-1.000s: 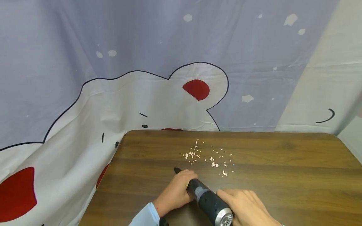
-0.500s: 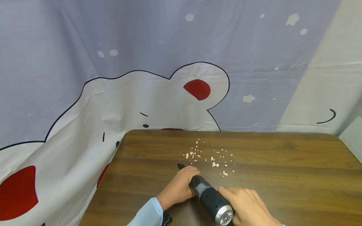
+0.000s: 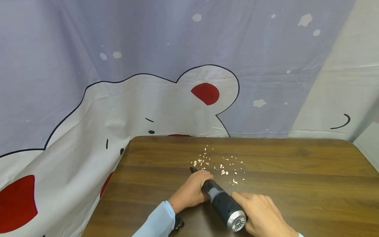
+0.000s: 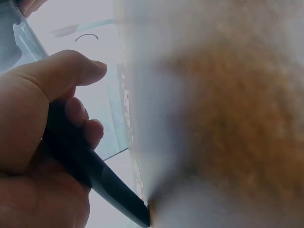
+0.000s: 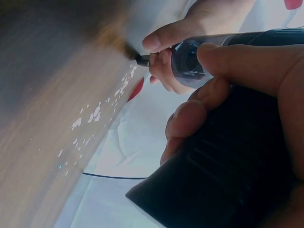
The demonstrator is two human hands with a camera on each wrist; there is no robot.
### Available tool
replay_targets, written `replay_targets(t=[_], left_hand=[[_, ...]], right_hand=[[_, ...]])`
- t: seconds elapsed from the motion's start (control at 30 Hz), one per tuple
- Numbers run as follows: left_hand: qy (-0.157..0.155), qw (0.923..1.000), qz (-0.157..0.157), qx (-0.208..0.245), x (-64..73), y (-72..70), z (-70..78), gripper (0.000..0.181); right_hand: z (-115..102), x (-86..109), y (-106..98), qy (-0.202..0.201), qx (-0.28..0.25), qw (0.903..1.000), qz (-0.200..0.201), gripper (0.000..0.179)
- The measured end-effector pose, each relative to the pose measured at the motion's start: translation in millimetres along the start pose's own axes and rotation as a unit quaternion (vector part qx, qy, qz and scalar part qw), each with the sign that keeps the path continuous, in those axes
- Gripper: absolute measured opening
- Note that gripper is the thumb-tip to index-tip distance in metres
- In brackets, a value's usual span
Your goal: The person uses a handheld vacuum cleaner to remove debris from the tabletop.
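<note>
A black handheld vacuum cleaner (image 3: 226, 208) with a silver rear end is held at a slant over the table's near middle. My left hand (image 3: 193, 188) grips its front part, fingers curled round the dark narrow nozzle (image 4: 114, 185) in the left wrist view. The nozzle's tip reaches toward small white scraps (image 3: 199, 162) on the wood. My right hand (image 3: 263, 212) holds the vacuum's rear; in the right wrist view its fingers wrap round the dark handle (image 5: 228, 156). A clear section (image 5: 187, 59) shows between both hands.
The brown wooden table (image 3: 311, 184) carries more white scraps (image 3: 225, 172) right of the tip, with one tiny blue speck. A printed curtain (image 3: 154, 105) hangs along the back and left edges. Some dark object (image 3: 178, 224) shows beneath the left sleeve.
The vacuum's nozzle and my left hand have moved forward and slightly right, nearer the left cluster of scraps. My right hand has shifted slightly along with it, still gripping.
</note>
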State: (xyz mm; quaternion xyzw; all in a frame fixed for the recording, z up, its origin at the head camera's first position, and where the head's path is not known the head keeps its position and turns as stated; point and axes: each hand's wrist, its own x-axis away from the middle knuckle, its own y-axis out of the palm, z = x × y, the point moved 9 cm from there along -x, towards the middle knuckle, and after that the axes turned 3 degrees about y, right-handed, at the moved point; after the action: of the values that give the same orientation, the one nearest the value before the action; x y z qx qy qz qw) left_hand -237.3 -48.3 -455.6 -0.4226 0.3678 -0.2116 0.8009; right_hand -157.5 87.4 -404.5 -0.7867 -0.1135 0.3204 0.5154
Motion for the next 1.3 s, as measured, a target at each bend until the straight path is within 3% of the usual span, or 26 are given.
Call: replay_targets(t=[0.43,0.77,1.07,1.3], left_hand=[[-0.004,0.9999,-0.014,0.004,-8.7,4.3,-10.3,0.035],[-0.006,0.9999,-0.007,0.009,-10.9,0.1,-19.3,0.034],[-0.031,0.9992,-0.019,0.018,-10.9,-1.7,-25.4,0.033],[-0.05,0.9982,-0.029,0.017,-5.5,1.3,-19.7,0.037]], right_hand=[[6.9,-5.8,2.5,0.005,0.01,0.9999,0.004,0.043],[10.4,-15.5,7.8,0.004,0.032,0.9994,-0.007,0.042],[12.0,-20.8,10.4,0.012,0.037,0.9992,-0.011,0.038],[9.0,-15.6,7.5,0.01,0.015,0.9997,-0.017,0.042]])
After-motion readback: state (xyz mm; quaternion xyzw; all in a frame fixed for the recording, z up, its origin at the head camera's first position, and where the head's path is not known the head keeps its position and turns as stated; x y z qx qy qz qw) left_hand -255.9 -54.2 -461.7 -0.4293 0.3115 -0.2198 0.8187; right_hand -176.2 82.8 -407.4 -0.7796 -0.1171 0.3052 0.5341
